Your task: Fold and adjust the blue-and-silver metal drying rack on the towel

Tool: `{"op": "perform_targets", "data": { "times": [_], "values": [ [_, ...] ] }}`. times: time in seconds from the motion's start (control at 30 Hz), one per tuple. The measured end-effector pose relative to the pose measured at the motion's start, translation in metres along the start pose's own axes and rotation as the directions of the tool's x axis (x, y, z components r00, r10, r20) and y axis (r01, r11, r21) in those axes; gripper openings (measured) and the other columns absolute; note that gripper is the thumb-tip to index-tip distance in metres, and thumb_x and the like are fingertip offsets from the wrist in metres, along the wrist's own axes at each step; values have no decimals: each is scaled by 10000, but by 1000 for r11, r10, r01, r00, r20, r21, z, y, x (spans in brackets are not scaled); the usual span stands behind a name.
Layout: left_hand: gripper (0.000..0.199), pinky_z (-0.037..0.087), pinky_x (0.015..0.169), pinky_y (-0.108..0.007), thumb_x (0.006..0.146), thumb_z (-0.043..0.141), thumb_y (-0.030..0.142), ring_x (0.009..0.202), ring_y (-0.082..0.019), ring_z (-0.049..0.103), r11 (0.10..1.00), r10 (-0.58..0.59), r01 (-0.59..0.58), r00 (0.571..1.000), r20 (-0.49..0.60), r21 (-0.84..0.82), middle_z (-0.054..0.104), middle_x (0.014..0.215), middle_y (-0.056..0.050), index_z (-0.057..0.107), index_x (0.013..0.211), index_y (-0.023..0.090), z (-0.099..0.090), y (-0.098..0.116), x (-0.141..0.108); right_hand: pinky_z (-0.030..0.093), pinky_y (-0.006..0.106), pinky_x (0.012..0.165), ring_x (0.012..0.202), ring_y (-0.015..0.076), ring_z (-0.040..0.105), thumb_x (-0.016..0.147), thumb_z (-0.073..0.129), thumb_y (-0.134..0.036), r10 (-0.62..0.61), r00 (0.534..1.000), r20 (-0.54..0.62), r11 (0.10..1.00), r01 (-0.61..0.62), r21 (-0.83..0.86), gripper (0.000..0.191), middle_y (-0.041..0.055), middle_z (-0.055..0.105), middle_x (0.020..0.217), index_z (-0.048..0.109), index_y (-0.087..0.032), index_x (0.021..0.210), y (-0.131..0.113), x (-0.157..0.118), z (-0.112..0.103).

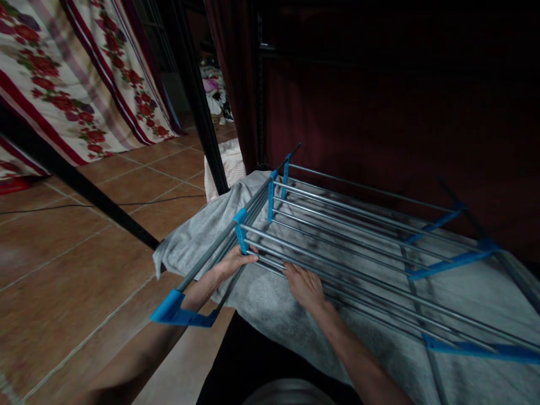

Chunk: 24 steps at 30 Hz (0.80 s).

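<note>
A rack of grey metal tubes (346, 256) with blue plastic brackets lies in front of me on a grey fleecy blanket (261, 289). My left hand (236, 260) is closed at the lower end of the near left blue bracket (241, 232), its thumb along a tube end. To its right, my right hand (304, 285) has its fingers curled over one of the lower tubes, partly hidden behind the metal. Another blue bracket (169, 312) sticks out at the front left, beside my left forearm. Further brackets (453, 264) hold the tubes at the far right.
Black metal posts (202, 101) frame the blanket-covered surface, and a dark red cloth (358, 118) hangs behind the rack. At the left, a flowered curtain (84, 73) reaches down to the brown tiled floor (97, 247). A thin cable (101, 204) crosses the tiles.
</note>
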State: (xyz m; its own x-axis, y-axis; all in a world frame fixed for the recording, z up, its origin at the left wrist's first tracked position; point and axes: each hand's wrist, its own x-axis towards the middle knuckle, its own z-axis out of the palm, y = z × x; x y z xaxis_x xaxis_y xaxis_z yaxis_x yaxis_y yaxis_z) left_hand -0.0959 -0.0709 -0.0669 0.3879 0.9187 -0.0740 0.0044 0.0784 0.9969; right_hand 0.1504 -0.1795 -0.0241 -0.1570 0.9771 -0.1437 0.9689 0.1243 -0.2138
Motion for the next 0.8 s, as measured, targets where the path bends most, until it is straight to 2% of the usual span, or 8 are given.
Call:
{"op": "perform_targets", "data": {
  "times": [0.27,0.6,0.7,0.8],
  "values": [
    [453,431,867,-356,556,910,455,818,-198,564,996,-76,74,995,-58,-40,642,801,0,661,820,185,2,-10,7,517,294,920,1112,197,714,1094,288,-315,3,1000,1,1000,-3,-3,438,75,736,1279,600,-274,1399,-4,-1,-6],
    [476,406,844,-348,540,919,462,793,-183,537,991,-73,63,994,-79,-118,604,773,3,626,794,187,10,0,3,521,318,950,1116,217,707,1090,297,-320,5,1000,-27,1000,-4,21,447,78,724,1298,584,-263,1428,-5,1,-2],
    [498,423,830,-346,513,926,505,779,-184,546,994,-76,68,992,-96,-85,613,752,2,630,763,192,10,3,2,515,367,990,1181,244,667,1077,361,-317,-42,992,-115,998,48,49,448,102,663,1391,528,-225,1483,-4,-8,0],
    [534,446,777,-330,478,927,582,747,-180,550,996,-86,86,991,-107,-6,629,708,13,642,721,200,9,6,0,461,375,1076,1272,223,588,1052,427,-250,-114,948,-298,983,151,104,450,93,612,1447,509,-235,1494,7,-34,9]
  ]
}}
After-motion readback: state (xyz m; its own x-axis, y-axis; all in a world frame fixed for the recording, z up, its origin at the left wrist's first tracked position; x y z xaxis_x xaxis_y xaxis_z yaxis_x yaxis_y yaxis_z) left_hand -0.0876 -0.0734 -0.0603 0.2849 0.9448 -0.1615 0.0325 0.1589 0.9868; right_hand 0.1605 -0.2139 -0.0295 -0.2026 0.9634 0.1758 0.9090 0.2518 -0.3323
